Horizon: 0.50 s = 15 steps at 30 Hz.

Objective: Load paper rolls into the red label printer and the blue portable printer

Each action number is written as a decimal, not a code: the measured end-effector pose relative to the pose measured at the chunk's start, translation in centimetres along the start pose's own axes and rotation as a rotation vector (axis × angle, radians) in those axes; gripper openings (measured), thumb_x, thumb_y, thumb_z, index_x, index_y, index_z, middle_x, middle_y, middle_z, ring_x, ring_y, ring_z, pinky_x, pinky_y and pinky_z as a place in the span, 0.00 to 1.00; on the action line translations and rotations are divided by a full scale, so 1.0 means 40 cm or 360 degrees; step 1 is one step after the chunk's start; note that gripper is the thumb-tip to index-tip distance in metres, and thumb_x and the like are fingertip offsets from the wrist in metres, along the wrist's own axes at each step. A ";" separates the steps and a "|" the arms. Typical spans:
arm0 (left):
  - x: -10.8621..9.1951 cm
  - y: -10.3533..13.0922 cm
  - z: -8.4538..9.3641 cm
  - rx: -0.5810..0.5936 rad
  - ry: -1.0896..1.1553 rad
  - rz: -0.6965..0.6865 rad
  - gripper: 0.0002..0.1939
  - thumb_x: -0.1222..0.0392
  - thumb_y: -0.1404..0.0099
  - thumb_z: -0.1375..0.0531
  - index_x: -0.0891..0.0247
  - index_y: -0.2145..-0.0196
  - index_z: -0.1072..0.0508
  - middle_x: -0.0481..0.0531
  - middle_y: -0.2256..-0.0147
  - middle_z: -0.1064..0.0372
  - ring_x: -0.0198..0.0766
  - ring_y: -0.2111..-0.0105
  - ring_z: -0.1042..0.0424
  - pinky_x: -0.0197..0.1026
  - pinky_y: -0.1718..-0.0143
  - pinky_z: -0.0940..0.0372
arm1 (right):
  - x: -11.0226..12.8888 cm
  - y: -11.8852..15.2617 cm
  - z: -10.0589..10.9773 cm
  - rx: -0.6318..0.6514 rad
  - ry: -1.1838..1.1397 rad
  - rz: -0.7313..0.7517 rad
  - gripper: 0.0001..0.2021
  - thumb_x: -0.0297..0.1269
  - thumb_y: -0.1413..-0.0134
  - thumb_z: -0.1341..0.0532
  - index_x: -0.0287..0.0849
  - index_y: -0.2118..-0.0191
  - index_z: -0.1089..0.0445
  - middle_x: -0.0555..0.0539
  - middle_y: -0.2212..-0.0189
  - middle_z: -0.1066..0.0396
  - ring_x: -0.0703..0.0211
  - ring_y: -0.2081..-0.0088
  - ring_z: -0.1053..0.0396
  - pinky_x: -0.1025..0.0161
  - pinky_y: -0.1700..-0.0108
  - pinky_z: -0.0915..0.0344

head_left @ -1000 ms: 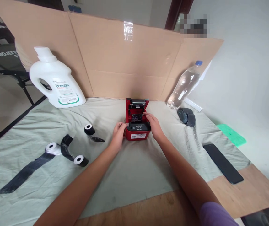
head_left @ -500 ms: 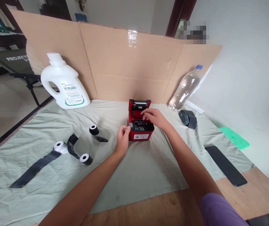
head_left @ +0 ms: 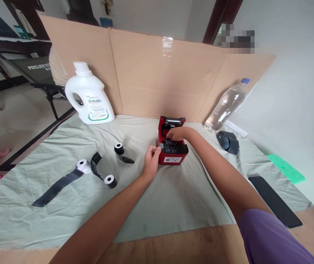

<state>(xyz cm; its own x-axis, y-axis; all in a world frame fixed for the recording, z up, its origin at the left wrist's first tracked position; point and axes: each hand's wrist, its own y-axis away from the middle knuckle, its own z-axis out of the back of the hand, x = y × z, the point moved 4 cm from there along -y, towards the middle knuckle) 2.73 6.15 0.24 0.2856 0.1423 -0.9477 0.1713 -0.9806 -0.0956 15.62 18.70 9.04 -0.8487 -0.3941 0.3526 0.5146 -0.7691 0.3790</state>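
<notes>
A small red and black receipt printer (head_left: 172,158) stands on the cloth with its lid up, tilted back. My left hand (head_left: 151,160) is closed on the printer's left front corner, thumb in front. From the right, my right hand (head_left: 179,134) reaches down into the open compartment. Its fingers are bent together at a dark, shiny piece (head_left: 170,141) inside; the fingertips are partly hidden, and what they hold I cannot make out. Left of the printer sit several small rolls with black strips, among them an upright roll (head_left: 119,148), a lying roll (head_left: 110,180) and another roll (head_left: 82,165).
A white detergent bottle (head_left: 89,97) stands at the back left before a cardboard screen (head_left: 157,73). On the right are a clear water bottle (head_left: 226,106), a dark grey device (head_left: 228,142), a green pad (head_left: 285,169) and a black phone (head_left: 275,201). Wrinkled cloth (head_left: 173,205) covers the table.
My right hand has moved down deeper into the printer's open compartment. My left hand stays on the printer's corner. The whole view has shifted, so everything appears further right.
</notes>
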 end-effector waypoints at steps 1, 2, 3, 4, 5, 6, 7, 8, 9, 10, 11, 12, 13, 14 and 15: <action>-0.001 0.000 0.000 -0.0002 -0.0001 -0.0003 0.23 0.40 0.38 0.40 0.61 0.74 0.42 0.42 0.76 0.47 0.31 0.76 0.45 0.34 0.71 0.43 | 0.001 0.001 -0.004 0.0011 0.0005 -0.0017 0.14 0.21 0.65 0.36 0.47 0.72 0.21 0.49 0.71 0.21 0.52 0.69 0.25 0.59 0.63 0.30; -0.002 -0.001 -0.001 -0.0001 0.0000 -0.0004 0.22 0.41 0.38 0.40 0.61 0.74 0.42 0.42 0.76 0.47 0.31 0.75 0.45 0.34 0.71 0.43 | 0.003 0.002 -0.008 0.0025 0.0013 -0.0038 0.12 0.21 0.65 0.36 0.46 0.74 0.22 0.49 0.73 0.22 0.52 0.70 0.25 0.58 0.63 0.30; -0.003 -0.001 -0.001 0.0000 0.0003 -0.0006 0.22 0.41 0.38 0.40 0.61 0.74 0.42 0.42 0.76 0.47 0.31 0.75 0.45 0.34 0.71 0.43 | 0.005 0.004 -0.012 0.0034 0.0020 -0.0061 0.11 0.21 0.65 0.36 0.45 0.76 0.23 0.49 0.75 0.23 0.52 0.71 0.26 0.58 0.63 0.30; -0.003 -0.001 -0.001 0.0002 0.0007 -0.0011 0.22 0.41 0.38 0.40 0.61 0.74 0.41 0.42 0.76 0.47 0.31 0.75 0.45 0.34 0.70 0.43 | 0.007 0.006 -0.014 0.0030 0.0027 -0.0083 0.09 0.21 0.65 0.36 0.44 0.78 0.25 0.48 0.77 0.24 0.52 0.72 0.26 0.57 0.63 0.30; -0.003 -0.001 -0.002 0.0009 0.0012 -0.0018 0.22 0.41 0.37 0.40 0.61 0.74 0.41 0.42 0.76 0.46 0.31 0.75 0.45 0.34 0.70 0.43 | 0.009 0.010 -0.014 0.0010 0.0031 -0.0102 0.09 0.21 0.64 0.36 0.44 0.78 0.26 0.48 0.77 0.25 0.51 0.71 0.26 0.56 0.63 0.30; -0.003 -0.001 -0.002 0.0016 0.0016 -0.0029 0.21 0.42 0.37 0.40 0.61 0.74 0.41 0.42 0.76 0.46 0.31 0.75 0.45 0.34 0.70 0.43 | 0.010 0.017 -0.013 -0.0026 0.0029 -0.0114 0.08 0.22 0.63 0.36 0.43 0.77 0.26 0.47 0.76 0.25 0.50 0.70 0.26 0.56 0.62 0.30; -0.003 -0.002 -0.003 0.0021 0.0022 -0.0042 0.21 0.42 0.37 0.40 0.61 0.74 0.41 0.43 0.76 0.46 0.31 0.75 0.45 0.35 0.70 0.44 | 0.011 0.027 -0.010 -0.0075 0.0024 -0.0118 0.08 0.22 0.62 0.36 0.43 0.74 0.26 0.46 0.73 0.24 0.49 0.68 0.26 0.55 0.61 0.30; -0.002 -0.003 -0.003 0.0027 0.0026 -0.0055 0.21 0.42 0.36 0.41 0.61 0.74 0.42 0.43 0.75 0.46 0.31 0.74 0.44 0.35 0.70 0.44 | 0.012 0.042 -0.006 -0.0130 0.0024 -0.0120 0.08 0.23 0.59 0.36 0.43 0.70 0.25 0.45 0.70 0.23 0.48 0.66 0.26 0.55 0.59 0.30; -0.002 -0.003 -0.003 0.0032 0.0028 -0.0066 0.21 0.43 0.36 0.41 0.61 0.74 0.42 0.43 0.76 0.46 0.31 0.74 0.44 0.35 0.70 0.44 | 0.012 0.060 -0.002 -0.0185 0.0003 -0.0111 0.10 0.25 0.56 0.36 0.43 0.65 0.25 0.44 0.66 0.23 0.48 0.64 0.26 0.55 0.58 0.30; -0.002 -0.004 -0.002 0.0033 0.0030 -0.0075 0.22 0.43 0.36 0.41 0.61 0.74 0.42 0.43 0.76 0.46 0.31 0.74 0.44 0.35 0.70 0.44 | 0.013 0.083 0.001 -0.0237 -0.0061 -0.0087 0.11 0.27 0.53 0.38 0.43 0.60 0.26 0.44 0.63 0.23 0.49 0.63 0.26 0.55 0.58 0.30; -0.002 -0.004 -0.002 0.0032 0.0032 -0.0082 0.22 0.43 0.36 0.41 0.61 0.74 0.42 0.43 0.76 0.46 0.31 0.74 0.44 0.35 0.70 0.44 | 0.015 0.108 0.002 -0.0287 -0.0173 -0.0048 0.13 0.30 0.49 0.39 0.43 0.57 0.26 0.44 0.60 0.23 0.51 0.63 0.27 0.56 0.59 0.30; -0.003 -0.004 -0.001 0.0028 0.0033 -0.0088 0.22 0.43 0.36 0.41 0.61 0.74 0.42 0.43 0.76 0.45 0.31 0.74 0.43 0.35 0.70 0.44 | 0.020 0.135 0.004 -0.0342 -0.0332 0.0008 0.13 0.33 0.47 0.40 0.44 0.54 0.27 0.44 0.58 0.24 0.52 0.63 0.27 0.57 0.60 0.30; -0.004 -0.004 0.000 0.0023 0.0032 -0.0088 0.21 0.43 0.36 0.40 0.61 0.74 0.42 0.43 0.76 0.45 0.31 0.74 0.43 0.35 0.69 0.44 | 0.027 0.161 0.005 -0.0410 -0.0537 0.0079 0.14 0.36 0.45 0.40 0.45 0.52 0.28 0.45 0.57 0.24 0.53 0.63 0.27 0.58 0.62 0.30; -0.005 -0.003 0.000 0.0017 0.0032 -0.0081 0.21 0.44 0.36 0.40 0.61 0.74 0.41 0.43 0.75 0.44 0.31 0.74 0.42 0.35 0.69 0.43 | 0.038 0.186 0.007 -0.0494 -0.0770 0.0155 0.15 0.39 0.45 0.40 0.45 0.52 0.28 0.45 0.57 0.25 0.54 0.63 0.27 0.59 0.62 0.30; -0.006 -0.002 0.000 0.0013 0.0035 -0.0068 0.20 0.44 0.36 0.40 0.61 0.74 0.41 0.43 0.75 0.44 0.31 0.73 0.42 0.35 0.69 0.43 | 0.053 0.208 0.008 -0.0588 -0.0996 0.0221 0.15 0.42 0.45 0.39 0.46 0.52 0.28 0.46 0.58 0.25 0.54 0.63 0.27 0.59 0.63 0.31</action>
<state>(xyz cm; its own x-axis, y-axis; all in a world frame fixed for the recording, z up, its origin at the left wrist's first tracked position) 2.63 6.18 0.47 0.2990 0.1871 -0.9357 0.1760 -0.9746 -0.1387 18.14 11.61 13.23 -0.4935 -0.2244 0.8403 0.4442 -0.8957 0.0217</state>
